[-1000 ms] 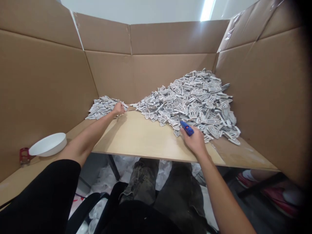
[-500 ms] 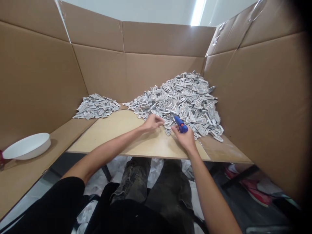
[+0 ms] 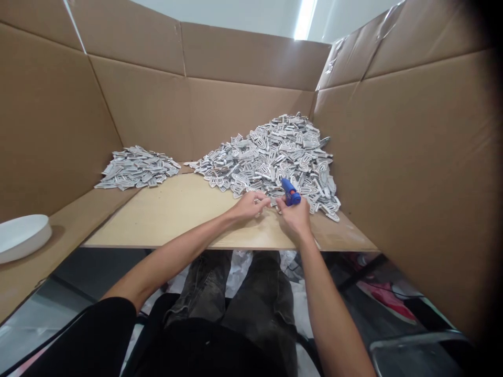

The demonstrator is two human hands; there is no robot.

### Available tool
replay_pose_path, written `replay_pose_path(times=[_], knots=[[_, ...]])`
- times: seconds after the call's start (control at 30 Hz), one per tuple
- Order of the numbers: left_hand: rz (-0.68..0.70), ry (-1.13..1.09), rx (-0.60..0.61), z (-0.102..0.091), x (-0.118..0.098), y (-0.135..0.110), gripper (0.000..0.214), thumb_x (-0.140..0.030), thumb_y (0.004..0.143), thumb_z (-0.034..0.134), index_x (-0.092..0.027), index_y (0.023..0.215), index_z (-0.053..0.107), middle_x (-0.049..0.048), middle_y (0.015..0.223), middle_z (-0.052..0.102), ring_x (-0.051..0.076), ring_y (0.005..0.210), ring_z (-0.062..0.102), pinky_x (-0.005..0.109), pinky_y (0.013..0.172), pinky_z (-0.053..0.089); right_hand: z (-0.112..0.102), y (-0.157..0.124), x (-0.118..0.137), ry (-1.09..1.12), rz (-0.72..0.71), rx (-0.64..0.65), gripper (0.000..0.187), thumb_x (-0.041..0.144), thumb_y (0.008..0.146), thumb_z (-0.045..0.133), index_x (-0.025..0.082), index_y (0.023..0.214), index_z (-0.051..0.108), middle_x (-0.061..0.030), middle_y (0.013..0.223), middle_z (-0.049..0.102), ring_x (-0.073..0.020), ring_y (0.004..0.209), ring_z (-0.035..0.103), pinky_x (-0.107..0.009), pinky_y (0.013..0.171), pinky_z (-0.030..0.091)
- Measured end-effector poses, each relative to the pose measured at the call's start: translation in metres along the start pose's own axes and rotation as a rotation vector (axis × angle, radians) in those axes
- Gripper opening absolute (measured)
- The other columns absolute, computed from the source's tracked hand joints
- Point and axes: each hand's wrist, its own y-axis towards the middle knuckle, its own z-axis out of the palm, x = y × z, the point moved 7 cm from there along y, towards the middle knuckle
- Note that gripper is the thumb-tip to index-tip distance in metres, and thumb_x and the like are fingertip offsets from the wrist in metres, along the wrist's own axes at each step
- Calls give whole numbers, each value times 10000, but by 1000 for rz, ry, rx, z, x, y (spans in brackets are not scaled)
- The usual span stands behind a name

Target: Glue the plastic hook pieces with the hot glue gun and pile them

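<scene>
My right hand (image 3: 294, 215) is closed round a small blue tool (image 3: 291, 190) whose tip sticks up toward the big heap of grey-white flat pieces (image 3: 275, 152). My left hand (image 3: 248, 204) rests on the wooden board (image 3: 176, 214) just left of it, fingers pinched on one grey piece at the heap's near edge. The two hands nearly touch. A smaller, flatter pile of the same pieces (image 3: 133, 167) lies at the back left.
Tall cardboard walls (image 3: 412, 157) enclose the board on the left, back and right. A white bowl (image 3: 21, 235) sits on the cardboard ledge at far left. My legs and crumpled white wrapping show below the board's front edge.
My left hand left the small pile at the back left and came across to the near edge of the big heap beside my right hand. The view shifted right.
</scene>
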Motion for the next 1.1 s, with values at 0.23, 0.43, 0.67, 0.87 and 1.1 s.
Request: replay_pose_path(times=[0.23,0.43,0.67,0.87,1.1], knots=[[-93,-25,-72,-5,12,0,473,-283,876,731,-88,1306,733,200,1292,748,242,977,705,362,879,546,9,-3,12,-19,-18,64,236,402,789,704,253,762,524,-14,686,601,-207,637,579,-351,680,477],[-25,-182,72,-4,-2,-10,389,-428,894,697,-82,1026,816,165,978,793,214,858,685,349,832,528,-6,-3,9,-466,-79,-87,106,295,831,590,248,766,521,-69,745,630,-239,712,544,-362,736,420],[-135,704,-64,-17,5,-16,346,-400,846,709,-160,1095,698,166,1119,703,355,1177,594,432,992,475,-6,-4,19,-388,-36,-34,161,382,827,628,238,791,565,-21,657,598,-212,626,523,-343,681,399],[-266,680,-129,-32,6,-18,346,-397,781,745,-167,1022,649,164,1062,718,351,1101,627,399,937,471,-8,-4,20,-332,-65,-33,155,374,808,650,223,798,615,-40,695,657,-223,655,580,-354,710,442],[-328,465,-114,-40,22,-17,219,-228,728,776,-200,629,583,45,642,601,240,739,611,311,689,428,-2,-4,14,-308,-45,28,149,370,802,643,226,802,607,-52,732,674,-222,654,589,-365,695,463]])
